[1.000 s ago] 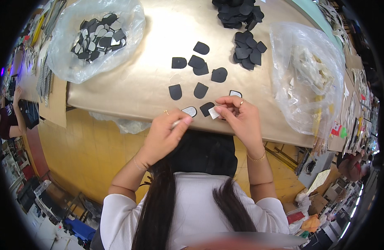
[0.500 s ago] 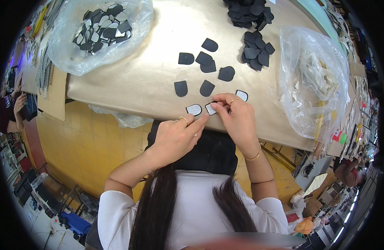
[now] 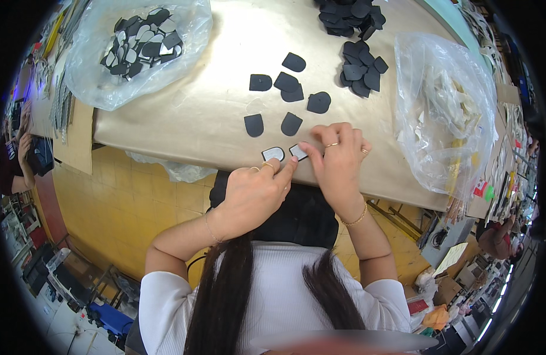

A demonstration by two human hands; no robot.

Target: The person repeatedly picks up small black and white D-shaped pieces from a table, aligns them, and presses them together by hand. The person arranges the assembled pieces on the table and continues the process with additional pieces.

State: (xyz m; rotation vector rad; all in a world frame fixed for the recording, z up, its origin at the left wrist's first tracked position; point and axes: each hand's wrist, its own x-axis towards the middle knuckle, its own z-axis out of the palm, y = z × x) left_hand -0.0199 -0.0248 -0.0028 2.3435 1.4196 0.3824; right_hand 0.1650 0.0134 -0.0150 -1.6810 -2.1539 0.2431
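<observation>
Patch (image 3: 298, 151), white, square-cornered | left hand (image 3: 253, 192): index pressing, grip unclear | right hand (image 3: 340, 171): spread, thumb touching

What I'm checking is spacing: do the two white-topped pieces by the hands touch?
Apart: the head view shows bare tabletop between the left piece and the right piece.

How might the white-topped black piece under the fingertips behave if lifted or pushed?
The white-topped black piece is probably light, being small and thin. It looks fairly stiff, since its visible part lies flat without curling. Pushed, it would likely slide rather than roll, as it rests flat on the smooth, shiny tabletop.
</observation>
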